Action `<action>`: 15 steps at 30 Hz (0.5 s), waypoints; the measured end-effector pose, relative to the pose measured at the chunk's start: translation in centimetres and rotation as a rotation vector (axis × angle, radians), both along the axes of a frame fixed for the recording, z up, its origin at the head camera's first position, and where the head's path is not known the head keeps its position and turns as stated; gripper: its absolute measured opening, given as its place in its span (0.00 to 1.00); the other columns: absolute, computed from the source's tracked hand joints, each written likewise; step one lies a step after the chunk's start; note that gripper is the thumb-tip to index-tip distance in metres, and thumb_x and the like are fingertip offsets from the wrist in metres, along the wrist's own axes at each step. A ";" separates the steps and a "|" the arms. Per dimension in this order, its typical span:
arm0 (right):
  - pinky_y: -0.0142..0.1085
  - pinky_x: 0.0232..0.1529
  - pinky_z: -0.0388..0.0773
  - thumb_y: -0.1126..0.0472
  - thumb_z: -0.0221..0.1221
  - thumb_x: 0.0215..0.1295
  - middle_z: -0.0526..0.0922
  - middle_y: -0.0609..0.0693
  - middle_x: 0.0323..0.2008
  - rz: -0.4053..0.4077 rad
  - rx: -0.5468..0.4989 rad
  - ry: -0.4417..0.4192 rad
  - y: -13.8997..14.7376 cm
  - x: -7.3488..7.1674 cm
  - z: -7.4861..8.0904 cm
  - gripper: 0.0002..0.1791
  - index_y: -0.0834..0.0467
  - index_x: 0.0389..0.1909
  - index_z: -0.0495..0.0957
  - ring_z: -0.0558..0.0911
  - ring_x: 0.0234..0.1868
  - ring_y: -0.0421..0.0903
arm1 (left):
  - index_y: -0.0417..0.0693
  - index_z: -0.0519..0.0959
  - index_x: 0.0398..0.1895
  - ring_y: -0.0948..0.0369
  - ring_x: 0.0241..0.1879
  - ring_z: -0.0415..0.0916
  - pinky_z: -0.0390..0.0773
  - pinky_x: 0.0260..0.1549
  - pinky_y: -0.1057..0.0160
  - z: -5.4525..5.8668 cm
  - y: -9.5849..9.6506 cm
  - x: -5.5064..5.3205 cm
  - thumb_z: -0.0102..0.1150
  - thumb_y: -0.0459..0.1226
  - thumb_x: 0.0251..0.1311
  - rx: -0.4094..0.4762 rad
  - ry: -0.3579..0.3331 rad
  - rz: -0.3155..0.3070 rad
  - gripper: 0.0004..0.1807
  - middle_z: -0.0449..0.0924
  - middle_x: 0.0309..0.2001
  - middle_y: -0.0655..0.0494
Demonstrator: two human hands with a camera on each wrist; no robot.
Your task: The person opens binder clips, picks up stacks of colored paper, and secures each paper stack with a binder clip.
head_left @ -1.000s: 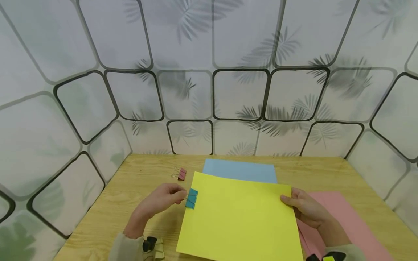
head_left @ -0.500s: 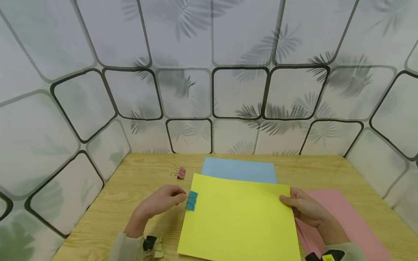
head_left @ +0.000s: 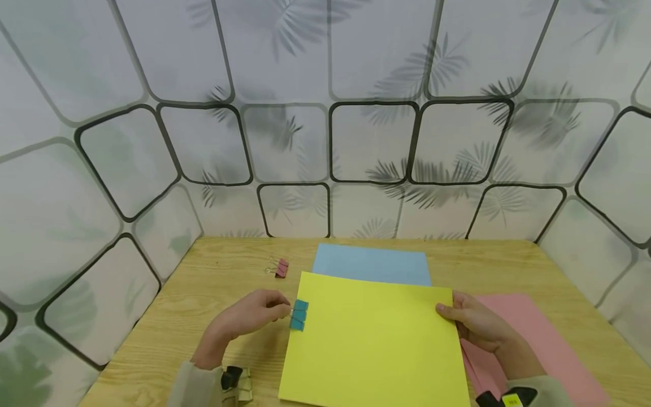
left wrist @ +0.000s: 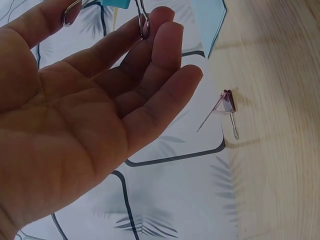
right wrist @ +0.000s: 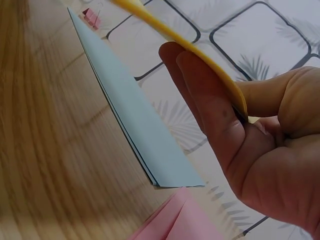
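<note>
A stack of yellow paper (head_left: pixel 376 339) is held up over the table, slightly tilted. Its right edge is pinched by my right hand (head_left: pixel 480 325), with the thumb on top and the fingers underneath, as the right wrist view also shows. A teal binder clip (head_left: pixel 299 315) sits on the stack's left edge. My left hand (head_left: pixel 249 316) holds this clip by its wire handles, the thumb at one and the fingertips at the other. In the left wrist view the handles stand spread apart, and only part of the clip's teal body (left wrist: pixel 116 2) shows.
Blue paper (head_left: pixel 371 264) lies behind the yellow stack, partly covered by it. A pink binder clip (head_left: pixel 281 268) rests at the back left. Pink paper (head_left: pixel 539 339) lies under my right forearm. Pale yellow binder clips (head_left: pixel 244 387) are beside my left wrist. A patterned curtain (head_left: pixel 371 141) surrounds the table.
The yellow stack and teal clip have sunk very slightly in the head view. Both hands keep their hold, and the view itself has shifted a little.
</note>
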State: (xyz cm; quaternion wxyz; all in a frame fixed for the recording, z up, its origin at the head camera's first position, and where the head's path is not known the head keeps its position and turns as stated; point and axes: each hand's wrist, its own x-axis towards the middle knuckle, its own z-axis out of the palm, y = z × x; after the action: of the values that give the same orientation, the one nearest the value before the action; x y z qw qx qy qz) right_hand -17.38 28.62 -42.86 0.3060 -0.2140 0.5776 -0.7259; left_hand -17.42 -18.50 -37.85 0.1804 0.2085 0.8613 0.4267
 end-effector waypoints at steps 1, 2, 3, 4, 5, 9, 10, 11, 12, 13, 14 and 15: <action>0.42 0.48 0.83 0.64 0.38 0.82 0.82 0.54 0.54 -0.002 0.007 0.000 0.0 0.0 -0.1 0.13 0.62 0.61 0.63 0.85 0.49 0.50 | 0.36 0.79 0.54 0.51 0.45 0.76 0.77 0.43 0.55 0.0 0.0 0.0 0.51 0.43 0.74 -0.004 -0.003 -0.007 0.19 0.81 0.49 0.47; 0.42 0.48 0.83 0.64 0.38 0.82 0.82 0.54 0.54 -0.004 0.014 -0.001 0.0 0.0 -0.1 0.14 0.62 0.61 0.63 0.85 0.49 0.50 | 0.35 0.78 0.54 0.50 0.45 0.77 0.77 0.43 0.55 0.0 0.0 0.0 0.51 0.44 0.74 -0.007 -0.008 -0.014 0.20 0.81 0.49 0.47; 0.42 0.48 0.83 0.64 0.38 0.82 0.82 0.54 0.54 -0.004 0.020 0.000 0.1 0.0 -0.2 0.14 0.63 0.61 0.63 0.85 0.50 0.50 | 0.35 0.78 0.55 0.50 0.46 0.77 0.78 0.44 0.55 0.0 0.0 0.1 0.51 0.44 0.74 -0.009 -0.013 -0.021 0.21 0.81 0.50 0.47; 0.42 0.49 0.83 0.64 0.39 0.82 0.82 0.54 0.54 -0.002 0.026 0.000 0.1 0.0 -0.2 0.14 0.63 0.61 0.63 0.85 0.50 0.50 | 0.34 0.78 0.56 0.49 0.46 0.77 0.78 0.44 0.54 0.0 0.0 0.1 0.51 0.44 0.74 -0.013 -0.016 -0.026 0.21 0.81 0.50 0.47; 0.42 0.48 0.83 0.64 0.39 0.82 0.82 0.54 0.54 -0.001 0.033 0.001 0.1 -0.1 -0.2 0.14 0.63 0.61 0.63 0.85 0.50 0.50 | 0.34 0.77 0.56 0.50 0.47 0.77 0.78 0.44 0.54 0.0 0.0 0.1 0.50 0.44 0.74 -0.018 -0.018 -0.031 0.21 0.81 0.50 0.48; 0.40 0.43 0.84 0.64 0.41 0.81 0.85 0.54 0.47 -0.009 0.090 0.025 0.3 -0.1 -0.4 0.08 0.64 0.49 0.66 0.87 0.44 0.49 | 0.36 0.78 0.55 0.52 0.48 0.78 0.78 0.46 0.53 0.1 0.2 0.2 0.51 0.43 0.74 -0.036 -0.018 -0.045 0.20 0.81 0.50 0.48; 0.39 0.41 0.85 0.63 0.42 0.81 0.85 0.55 0.45 -0.011 0.113 0.032 0.3 -0.1 -0.4 0.07 0.64 0.46 0.66 0.87 0.42 0.48 | 0.36 0.79 0.55 0.53 0.48 0.78 0.78 0.46 0.52 0.1 0.3 0.2 0.50 0.43 0.74 -0.037 -0.018 -0.052 0.19 0.81 0.50 0.48; 0.38 0.39 0.85 0.63 0.42 0.81 0.86 0.56 0.43 -0.012 0.137 0.039 0.4 -0.1 -0.4 0.09 0.66 0.44 0.67 0.87 0.41 0.48 | 0.37 0.79 0.54 0.54 0.49 0.78 0.78 0.47 0.52 0.1 0.4 0.2 0.50 0.43 0.74 -0.039 -0.016 -0.059 0.19 0.80 0.51 0.48; 0.38 0.38 0.85 0.63 0.43 0.81 0.86 0.57 0.41 -0.012 0.162 0.048 0.4 -0.1 -0.4 0.10 0.67 0.43 0.67 0.88 0.39 0.48 | 0.37 0.79 0.54 0.54 0.49 0.77 0.77 0.47 0.52 0.1 0.5 0.2 0.50 0.43 0.74 -0.039 -0.015 -0.067 0.18 0.80 0.51 0.48; 0.37 0.37 0.85 0.63 0.43 0.81 0.86 0.58 0.40 -0.013 0.191 0.058 0.4 -0.1 -0.5 0.12 0.69 0.42 0.67 0.88 0.38 0.48 | 0.37 0.79 0.54 0.54 0.48 0.77 0.77 0.47 0.52 0.1 0.6 0.2 0.50 0.42 0.74 -0.038 -0.013 -0.075 0.18 0.80 0.51 0.48; 0.37 0.35 0.85 0.62 0.43 0.81 0.86 0.58 0.39 -0.014 0.221 0.064 0.5 -0.1 -0.5 0.13 0.71 0.45 0.67 0.88 0.37 0.49 | 0.38 0.80 0.53 0.55 0.47 0.77 0.77 0.47 0.52 0.1 0.6 0.2 0.50 0.42 0.74 -0.040 -0.008 -0.080 0.18 0.81 0.50 0.48; 0.37 0.34 0.85 0.62 0.43 0.81 0.86 0.59 0.39 -0.014 0.248 0.073 0.5 -0.1 -0.6 0.16 0.74 0.48 0.68 0.88 0.36 0.50 | 0.38 0.80 0.52 0.55 0.46 0.76 0.77 0.46 0.53 0.1 0.7 0.2 0.50 0.41 0.74 -0.040 -0.005 -0.085 0.17 0.81 0.49 0.49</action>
State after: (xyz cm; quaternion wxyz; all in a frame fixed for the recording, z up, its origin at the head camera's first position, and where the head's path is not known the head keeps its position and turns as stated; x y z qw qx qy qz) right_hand -17.45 29.11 -43.43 0.3037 -0.1965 0.6753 -0.6427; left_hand -17.22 -17.76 -37.79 0.2047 0.2400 0.8596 0.4020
